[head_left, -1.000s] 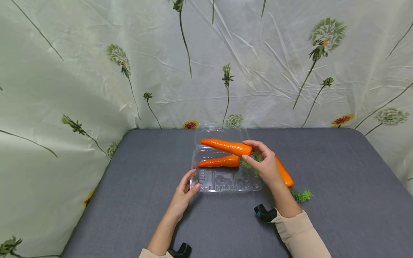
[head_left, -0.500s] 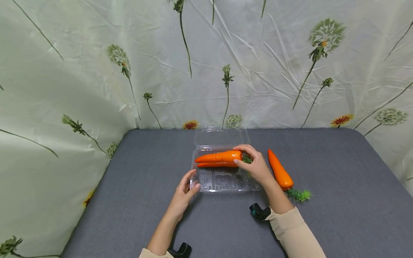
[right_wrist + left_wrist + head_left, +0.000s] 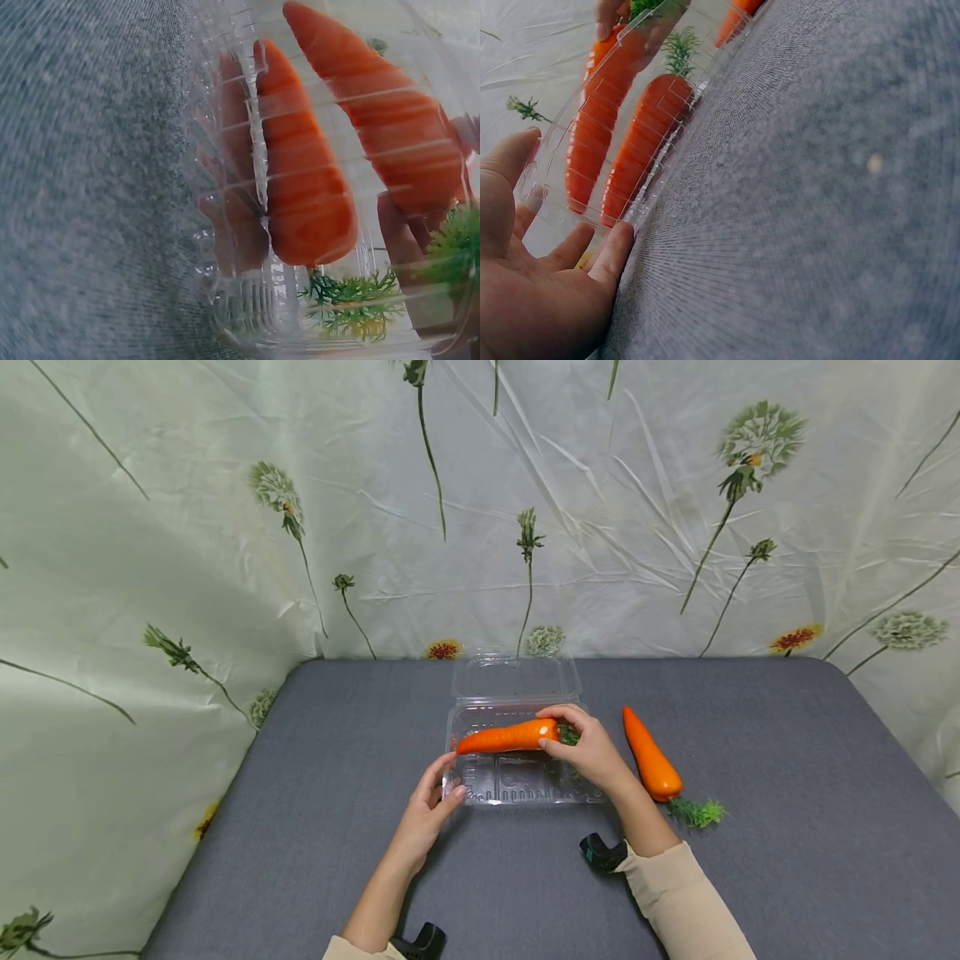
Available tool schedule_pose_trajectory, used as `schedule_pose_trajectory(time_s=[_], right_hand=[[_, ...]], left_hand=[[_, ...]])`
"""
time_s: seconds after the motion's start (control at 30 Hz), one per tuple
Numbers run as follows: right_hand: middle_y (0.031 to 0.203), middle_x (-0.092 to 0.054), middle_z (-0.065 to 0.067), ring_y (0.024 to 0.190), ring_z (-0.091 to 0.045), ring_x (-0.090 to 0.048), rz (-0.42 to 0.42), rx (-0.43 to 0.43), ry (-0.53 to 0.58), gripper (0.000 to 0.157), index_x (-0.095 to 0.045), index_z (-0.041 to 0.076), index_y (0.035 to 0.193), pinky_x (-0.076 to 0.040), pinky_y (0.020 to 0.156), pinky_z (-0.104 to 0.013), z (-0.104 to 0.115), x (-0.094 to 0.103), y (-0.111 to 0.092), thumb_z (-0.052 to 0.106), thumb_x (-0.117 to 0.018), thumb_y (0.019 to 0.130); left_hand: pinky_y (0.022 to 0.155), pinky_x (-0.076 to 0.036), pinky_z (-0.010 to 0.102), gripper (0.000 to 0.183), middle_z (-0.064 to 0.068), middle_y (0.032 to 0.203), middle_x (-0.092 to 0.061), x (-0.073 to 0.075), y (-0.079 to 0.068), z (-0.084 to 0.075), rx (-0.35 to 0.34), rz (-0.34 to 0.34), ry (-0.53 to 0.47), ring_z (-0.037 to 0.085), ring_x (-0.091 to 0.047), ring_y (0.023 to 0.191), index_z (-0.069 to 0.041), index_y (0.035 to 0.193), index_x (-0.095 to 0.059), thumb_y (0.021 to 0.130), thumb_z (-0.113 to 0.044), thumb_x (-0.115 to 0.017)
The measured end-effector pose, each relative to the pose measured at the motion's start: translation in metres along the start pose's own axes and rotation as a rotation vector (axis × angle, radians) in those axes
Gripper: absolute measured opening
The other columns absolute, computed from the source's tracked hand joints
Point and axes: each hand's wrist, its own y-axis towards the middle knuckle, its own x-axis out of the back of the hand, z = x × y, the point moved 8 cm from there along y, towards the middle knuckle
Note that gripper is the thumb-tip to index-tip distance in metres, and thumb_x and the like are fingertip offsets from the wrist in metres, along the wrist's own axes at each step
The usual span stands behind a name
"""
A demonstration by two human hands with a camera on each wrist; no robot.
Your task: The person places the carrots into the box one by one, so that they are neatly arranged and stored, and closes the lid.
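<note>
A clear plastic clamshell container point(image 3: 498, 795) lies with its lid point(image 3: 517, 679) folded back. My left hand point(image 3: 429, 806) holds its near left corner, thumb and fingers at the rim. Over the tray my right hand point(image 3: 588, 750) grips an orange carrot point(image 3: 506, 738) by its thick, leafy end, tip pointing left. Beneath it rests a second carrot point(image 3: 649, 139), hidden in the head view but visible through the plastic in both wrist views. A gap separates the two carrots there. Green leaves point(image 3: 352, 300) sprout from the lower carrot's top.
A third carrot point(image 3: 649, 758) with green leaves point(image 3: 697, 812) lies on the grey table point(image 3: 787, 860), right of the container. Behind the table hangs a flower-patterned curtain point(image 3: 615, 510). Black wrist devices point(image 3: 602, 852) sit at both wrists.
My right hand has brought its carrot down and leftward over the tray, so it covers the carrot lying there. Most of that motion came in the first half second. My left hand stays put.
</note>
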Motion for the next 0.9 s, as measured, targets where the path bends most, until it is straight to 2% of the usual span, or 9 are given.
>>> schedule_pose_trajectory(time_s=[0.13,0.33,0.6,0.83,0.9], right_hand=[[0.112,-0.053,-0.02,0.1,-0.033,-0.046,0.023,-0.005,-0.013,0.032,-0.057,-0.007,0.108,-0.036,0.085,-0.05,0.0,-0.002,0.0,-0.002,-0.065,0.078],[0.112,-0.053,-0.019,0.1,-0.031,-0.046,0.04,-0.013,-0.049,0.032,-0.057,-0.006,0.109,-0.036,0.085,-0.048,-0.001,-0.004,-0.001,0.0,-0.066,0.078],[0.112,-0.053,-0.021,0.097,-0.031,-0.048,0.068,-0.014,-0.076,0.033,-0.056,-0.007,0.11,-0.039,0.082,-0.048,-0.001,-0.007,-0.003,0.0,-0.066,0.079],[0.115,-0.052,-0.015,0.097,-0.028,-0.049,0.128,-0.04,-0.071,0.039,-0.056,-0.001,0.113,-0.041,0.082,-0.044,-0.035,-0.008,0.003,0.005,-0.07,0.077],[0.116,-0.052,-0.012,0.097,-0.025,-0.05,0.15,-0.045,-0.092,0.039,-0.057,0.002,0.113,-0.041,0.083,-0.041,-0.038,-0.009,0.004,0.008,-0.071,0.077]], left_hand=[[0.09,-0.036,0.034,0.053,0.015,0.139,-0.03,0.0,0.0,0.0,-0.001,-0.002,-0.004,0.033,-0.041,0.116,-0.015,0.135,-0.037,0.087,-0.014,-0.059],[0.09,-0.036,0.034,0.053,0.014,0.139,-0.031,0.0,0.0,0.0,0.003,-0.002,-0.001,0.033,-0.041,0.117,-0.015,0.135,-0.036,0.087,-0.015,-0.06],[0.091,-0.034,0.04,0.055,0.011,0.139,-0.031,-0.001,-0.001,0.0,0.016,-0.009,-0.001,0.031,-0.042,0.116,-0.015,0.136,-0.036,0.087,-0.019,-0.061],[0.091,-0.034,0.039,0.055,0.01,0.139,-0.032,-0.001,-0.001,-0.001,0.018,-0.011,-0.001,0.03,-0.042,0.115,-0.016,0.136,-0.036,0.087,-0.017,-0.06],[0.09,-0.035,0.038,0.055,0.01,0.139,-0.032,-0.001,-0.001,-0.001,0.017,-0.011,-0.001,0.03,-0.043,0.115,-0.016,0.136,-0.036,0.087,-0.017,-0.06]])
